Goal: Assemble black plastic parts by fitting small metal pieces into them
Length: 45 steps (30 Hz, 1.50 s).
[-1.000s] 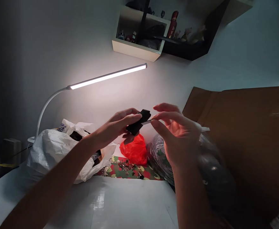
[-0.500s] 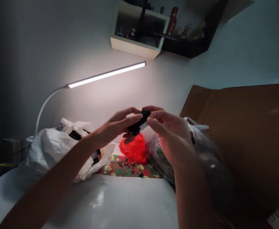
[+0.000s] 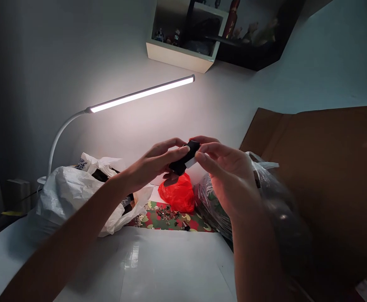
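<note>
My left hand (image 3: pixel 158 160) grips a small, flat, black block-shaped piece (image 3: pixel 181 164) between thumb and fingers, raised above the table. Along the right side of the block is a narrow pale strip (image 3: pixel 191 162); whether it is a label or a separate part I cannot tell. My right hand (image 3: pixel 229 174) has its thumb and forefinger pinched at the upper end of that strip, close against the block. Another right finger reaches behind the block's top edge. The exact kind of the black piece does not show.
A white table (image 3: pixel 171 264) lies below, with small metal parts (image 3: pixel 167 213) on a camouflage-patterned mat (image 3: pixel 156 224) behind. Around them are a red plastic bag (image 3: pixel 180 195), a white bag (image 3: pixel 67 193), a clear bag (image 3: pixel 207 205), a lit lamp (image 3: pixel 142 93) and a large cardboard sheet (image 3: pixel 321 167).
My view has shifted slightly, so the wall shelf sits higher in the picture. Both hands keep nearly the same hold on the black piece and its strip.
</note>
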Each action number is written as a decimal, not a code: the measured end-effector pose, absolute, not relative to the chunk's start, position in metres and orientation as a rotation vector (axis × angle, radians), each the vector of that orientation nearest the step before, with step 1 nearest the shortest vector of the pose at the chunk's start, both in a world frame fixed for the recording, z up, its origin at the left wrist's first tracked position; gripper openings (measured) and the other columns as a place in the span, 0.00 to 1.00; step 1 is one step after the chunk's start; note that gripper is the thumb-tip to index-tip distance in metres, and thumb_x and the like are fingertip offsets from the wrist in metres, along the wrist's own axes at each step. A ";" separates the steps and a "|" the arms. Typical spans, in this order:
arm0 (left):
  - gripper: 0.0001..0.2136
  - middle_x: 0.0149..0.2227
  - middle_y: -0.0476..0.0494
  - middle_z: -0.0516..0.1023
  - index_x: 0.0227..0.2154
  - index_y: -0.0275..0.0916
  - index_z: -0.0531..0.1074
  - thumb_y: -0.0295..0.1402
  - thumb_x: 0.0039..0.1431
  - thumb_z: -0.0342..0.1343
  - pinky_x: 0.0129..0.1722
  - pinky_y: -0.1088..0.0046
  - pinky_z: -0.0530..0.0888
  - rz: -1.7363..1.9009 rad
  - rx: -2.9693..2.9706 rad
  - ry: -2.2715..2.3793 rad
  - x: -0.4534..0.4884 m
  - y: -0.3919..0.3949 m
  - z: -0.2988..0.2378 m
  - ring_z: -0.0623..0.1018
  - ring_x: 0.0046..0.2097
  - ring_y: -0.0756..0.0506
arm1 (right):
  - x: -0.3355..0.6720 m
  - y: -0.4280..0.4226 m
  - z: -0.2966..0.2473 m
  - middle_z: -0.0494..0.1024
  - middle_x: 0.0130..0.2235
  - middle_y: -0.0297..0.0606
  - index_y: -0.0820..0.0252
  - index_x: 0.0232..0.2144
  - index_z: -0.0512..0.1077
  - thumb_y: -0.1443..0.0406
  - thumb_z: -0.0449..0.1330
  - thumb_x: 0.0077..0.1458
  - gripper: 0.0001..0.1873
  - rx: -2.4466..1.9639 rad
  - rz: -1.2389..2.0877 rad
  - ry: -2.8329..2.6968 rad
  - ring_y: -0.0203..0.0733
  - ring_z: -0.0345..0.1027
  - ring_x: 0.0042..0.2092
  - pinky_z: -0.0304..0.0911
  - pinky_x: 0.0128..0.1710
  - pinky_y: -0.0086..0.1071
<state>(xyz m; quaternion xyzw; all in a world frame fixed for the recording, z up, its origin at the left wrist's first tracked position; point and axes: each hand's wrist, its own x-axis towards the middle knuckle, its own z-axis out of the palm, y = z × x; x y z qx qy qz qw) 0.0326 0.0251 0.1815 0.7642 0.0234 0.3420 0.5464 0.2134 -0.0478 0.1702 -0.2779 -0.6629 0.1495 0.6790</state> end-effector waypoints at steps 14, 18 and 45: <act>0.15 0.24 0.55 0.70 0.44 0.39 0.69 0.47 0.73 0.57 0.23 0.78 0.65 0.814 1.844 0.058 0.034 0.025 0.182 0.70 0.23 0.54 | 0.213 -0.046 0.171 0.85 0.50 0.39 0.52 0.31 0.83 0.62 0.72 0.56 0.03 -0.616 0.357 -1.471 0.45 0.81 0.49 0.79 0.50 0.43; 0.15 0.24 0.55 0.69 0.45 0.39 0.69 0.48 0.73 0.57 0.24 0.78 0.65 0.811 1.853 0.065 0.034 0.026 0.182 0.71 0.23 0.54 | 0.214 -0.047 0.171 0.85 0.50 0.38 0.51 0.31 0.83 0.62 0.72 0.56 0.03 -0.624 0.355 -1.473 0.44 0.81 0.48 0.79 0.49 0.43; 0.14 0.25 0.54 0.70 0.44 0.40 0.67 0.48 0.74 0.55 0.23 0.78 0.64 0.829 1.880 0.042 0.035 0.024 0.181 0.70 0.23 0.54 | 0.206 -0.045 0.167 0.86 0.45 0.36 0.52 0.34 0.81 0.68 0.70 0.60 0.04 -0.596 0.007 -1.491 0.45 0.80 0.53 0.77 0.48 0.40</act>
